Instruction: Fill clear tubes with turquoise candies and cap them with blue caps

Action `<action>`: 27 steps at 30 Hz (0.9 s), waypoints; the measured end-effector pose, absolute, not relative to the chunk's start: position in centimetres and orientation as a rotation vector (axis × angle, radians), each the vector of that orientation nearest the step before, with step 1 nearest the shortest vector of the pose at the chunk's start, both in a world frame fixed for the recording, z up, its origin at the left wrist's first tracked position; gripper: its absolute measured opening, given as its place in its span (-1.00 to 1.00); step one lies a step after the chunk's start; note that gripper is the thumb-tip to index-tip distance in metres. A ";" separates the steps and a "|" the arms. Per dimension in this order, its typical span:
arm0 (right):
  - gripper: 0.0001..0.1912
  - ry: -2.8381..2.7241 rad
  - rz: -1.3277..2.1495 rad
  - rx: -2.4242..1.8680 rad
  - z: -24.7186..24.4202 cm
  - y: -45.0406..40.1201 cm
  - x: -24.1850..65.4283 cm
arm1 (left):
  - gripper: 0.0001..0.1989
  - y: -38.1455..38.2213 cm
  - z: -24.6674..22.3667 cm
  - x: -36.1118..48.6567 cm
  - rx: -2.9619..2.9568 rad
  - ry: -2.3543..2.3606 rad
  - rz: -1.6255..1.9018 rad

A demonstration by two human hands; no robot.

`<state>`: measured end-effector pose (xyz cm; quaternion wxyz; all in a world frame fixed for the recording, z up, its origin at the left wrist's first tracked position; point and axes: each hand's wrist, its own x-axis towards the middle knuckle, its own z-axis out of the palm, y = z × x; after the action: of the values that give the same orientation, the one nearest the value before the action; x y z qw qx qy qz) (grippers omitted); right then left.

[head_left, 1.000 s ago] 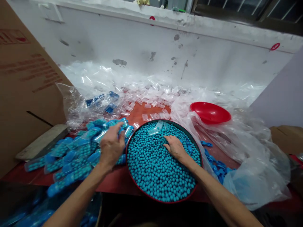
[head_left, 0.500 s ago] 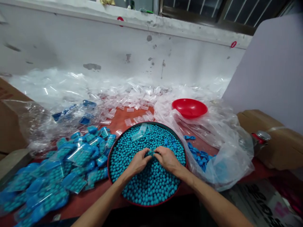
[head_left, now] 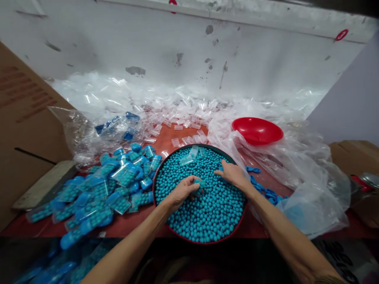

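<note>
A round, red-rimmed tub is full of small turquoise beads. Over its middle, my left hand pinches a small clear plastic case with turquoise beads inside. My right hand is at the tub's right side, thumb and forefinger closing around a small blue plastic cap on the beads; the hand partly hides it. Clear cases without beads in them lie on the beads at the back of the tub.
Bead-filled cases with blue caps are heaped at left. More clear cases are strewn behind the tub. At right are a red bowl, a plastic bag and loose blue caps. Cardboard boxes flank the table.
My hands have parted: the right moved right to the blue caps, while the left keeps the bead-filled case over the tub. The view has tilted down and shifted left.
</note>
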<state>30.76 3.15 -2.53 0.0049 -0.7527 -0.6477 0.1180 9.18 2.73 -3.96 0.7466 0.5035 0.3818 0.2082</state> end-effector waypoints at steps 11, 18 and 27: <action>-0.67 -1.749 1.070 -1.558 -2.1 1.2 27.8 | -0.66 1.9 -4.2 9.6 1.108 0.807 0.561; -0.72 -1.658 1.084 -1.429 -2.3 -0.9 26.0 | -0.67 1.4 -4.4 9.7 1.125 0.746 0.620; -0.72 -1.496 0.999 -1.509 -2.6 -1.2 25.9 | -0.63 1.1 -3.9 10.0 1.109 0.725 0.620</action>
<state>25.85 -1.25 -2.65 0.3865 -0.5928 -0.5876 0.3923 9.97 1.10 -3.95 0.7442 0.5064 0.3310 0.2831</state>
